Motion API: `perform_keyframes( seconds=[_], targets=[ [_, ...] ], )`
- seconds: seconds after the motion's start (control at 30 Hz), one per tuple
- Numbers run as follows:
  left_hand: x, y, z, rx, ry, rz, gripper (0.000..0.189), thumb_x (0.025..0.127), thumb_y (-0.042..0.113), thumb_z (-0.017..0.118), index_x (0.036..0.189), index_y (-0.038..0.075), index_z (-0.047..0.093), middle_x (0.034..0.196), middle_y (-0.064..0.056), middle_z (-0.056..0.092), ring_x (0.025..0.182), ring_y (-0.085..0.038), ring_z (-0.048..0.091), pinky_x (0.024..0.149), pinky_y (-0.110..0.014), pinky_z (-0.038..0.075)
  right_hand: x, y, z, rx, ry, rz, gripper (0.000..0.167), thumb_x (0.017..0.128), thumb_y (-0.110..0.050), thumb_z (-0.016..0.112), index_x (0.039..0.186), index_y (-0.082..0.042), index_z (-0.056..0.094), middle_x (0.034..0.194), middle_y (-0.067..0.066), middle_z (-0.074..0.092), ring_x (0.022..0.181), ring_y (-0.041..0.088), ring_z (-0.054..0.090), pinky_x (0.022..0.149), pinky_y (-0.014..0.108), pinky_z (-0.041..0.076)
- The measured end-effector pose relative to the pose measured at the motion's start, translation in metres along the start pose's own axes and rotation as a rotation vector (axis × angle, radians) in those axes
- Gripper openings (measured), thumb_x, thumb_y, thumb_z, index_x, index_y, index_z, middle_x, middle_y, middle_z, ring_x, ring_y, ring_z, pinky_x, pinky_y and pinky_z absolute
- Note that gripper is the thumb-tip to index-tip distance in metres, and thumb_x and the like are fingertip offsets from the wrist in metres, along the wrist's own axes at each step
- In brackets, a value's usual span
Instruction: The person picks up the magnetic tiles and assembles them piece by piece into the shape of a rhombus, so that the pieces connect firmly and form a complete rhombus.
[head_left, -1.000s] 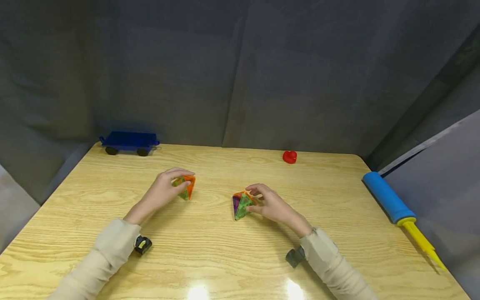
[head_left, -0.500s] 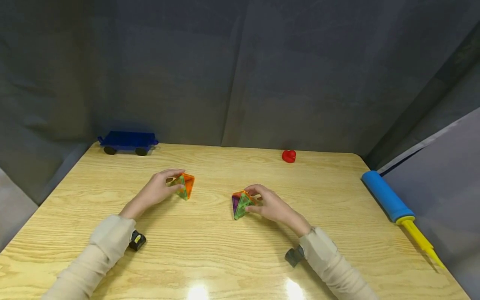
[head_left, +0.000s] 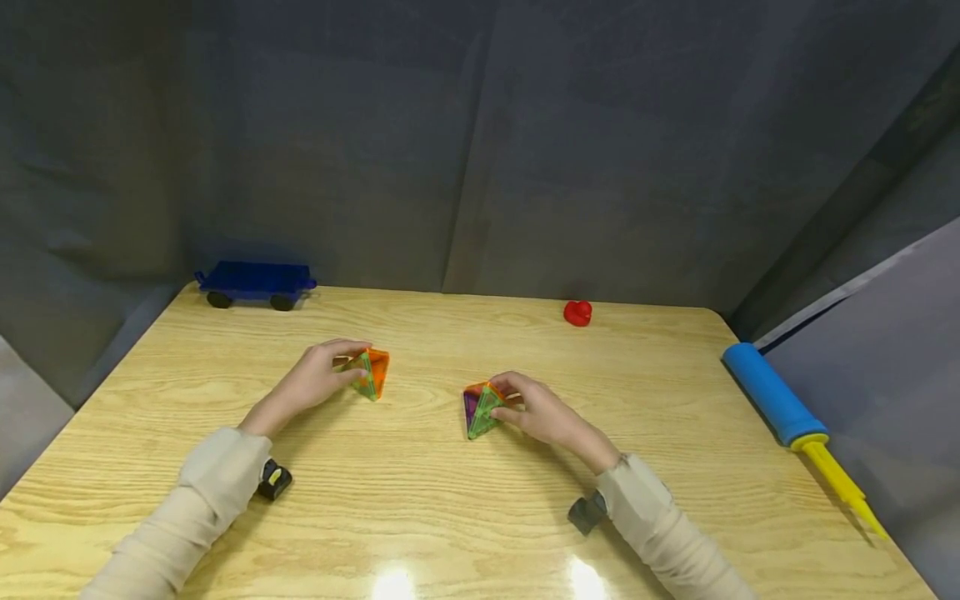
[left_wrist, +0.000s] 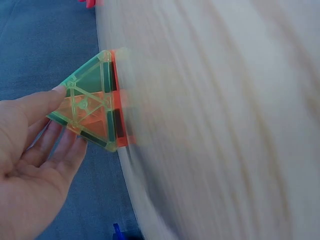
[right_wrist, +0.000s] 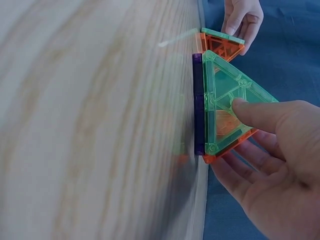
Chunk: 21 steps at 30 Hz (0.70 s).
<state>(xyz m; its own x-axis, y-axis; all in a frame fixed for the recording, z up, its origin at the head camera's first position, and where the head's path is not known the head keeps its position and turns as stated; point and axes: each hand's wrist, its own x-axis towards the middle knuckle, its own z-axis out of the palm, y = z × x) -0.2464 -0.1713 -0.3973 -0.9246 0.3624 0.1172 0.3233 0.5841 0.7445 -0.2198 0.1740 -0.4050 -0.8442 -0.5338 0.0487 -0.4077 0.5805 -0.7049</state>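
Observation:
My left hand (head_left: 311,382) pinches a small pyramid of see-through magnetic tiles (head_left: 378,367), green and orange, left of the table's middle. In the left wrist view the thumb lies at the tip of its green triangle (left_wrist: 90,87), with fingers behind and below. To the right, my right hand (head_left: 543,412) holds a second magnetic-tile pyramid (head_left: 480,417) of green, orange and purple triangles. The right thumb (right_wrist: 250,112) presses its green face, and the other fingers curl behind the orange side. Its purple tile (right_wrist: 198,100) lies along the tabletop. A gap separates the two pyramids.
A blue toy wagon (head_left: 255,282) stands at the table's back left corner. Near the back edge sits a small red toy (head_left: 577,313). A blue and yellow hand pump (head_left: 776,400) lies along the right edge. Dark curtains (head_left: 465,150) hang behind the wooden table (head_left: 420,517).
My left hand has shifted slightly left on its pyramid, so more of the orange and green tiles shows. The right fingers have drawn in a little on their pyramid, which stays in place.

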Motion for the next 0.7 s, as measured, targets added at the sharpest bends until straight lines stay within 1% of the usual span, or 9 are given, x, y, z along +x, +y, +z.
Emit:
perform_keyframes(
  seconds=[0.2,0.37,0.7],
  targets=[
    [0.003,0.002,0.005,-0.029,-0.001,0.013,0.045,0.091,0.007,0.063,0.132,-0.006,0.051,0.131,-0.026,0.051,0.119,-0.042,0.050,0.098,-0.048,0.044,0.002,0.000,0.000,0.008,0.006,0.006,0.039,0.091,-0.009,0.063,0.126,0.004,0.051,0.117,0.014,0.060,0.111,0.030,0.057,0.095,0.040,0.048],
    [0.005,0.005,0.010,-0.049,-0.023,0.014,0.045,0.091,0.007,0.064,0.133,-0.005,0.051,0.128,-0.024,0.052,0.117,-0.039,0.052,0.098,-0.046,0.045,0.003,0.000,0.000,0.009,0.015,0.023,0.039,0.091,-0.009,0.063,0.126,0.004,0.052,0.117,0.014,0.060,0.111,0.030,0.057,0.095,0.041,0.047],
    [0.007,0.020,0.023,-0.070,-0.072,0.055,0.043,0.090,0.004,0.064,0.131,-0.004,0.053,0.130,-0.021,0.053,0.115,-0.035,0.054,0.094,-0.044,0.048,0.006,0.004,0.000,0.010,0.023,0.031,0.039,0.091,-0.010,0.063,0.126,0.004,0.051,0.118,0.014,0.060,0.111,0.029,0.056,0.096,0.040,0.047]
  ],
)
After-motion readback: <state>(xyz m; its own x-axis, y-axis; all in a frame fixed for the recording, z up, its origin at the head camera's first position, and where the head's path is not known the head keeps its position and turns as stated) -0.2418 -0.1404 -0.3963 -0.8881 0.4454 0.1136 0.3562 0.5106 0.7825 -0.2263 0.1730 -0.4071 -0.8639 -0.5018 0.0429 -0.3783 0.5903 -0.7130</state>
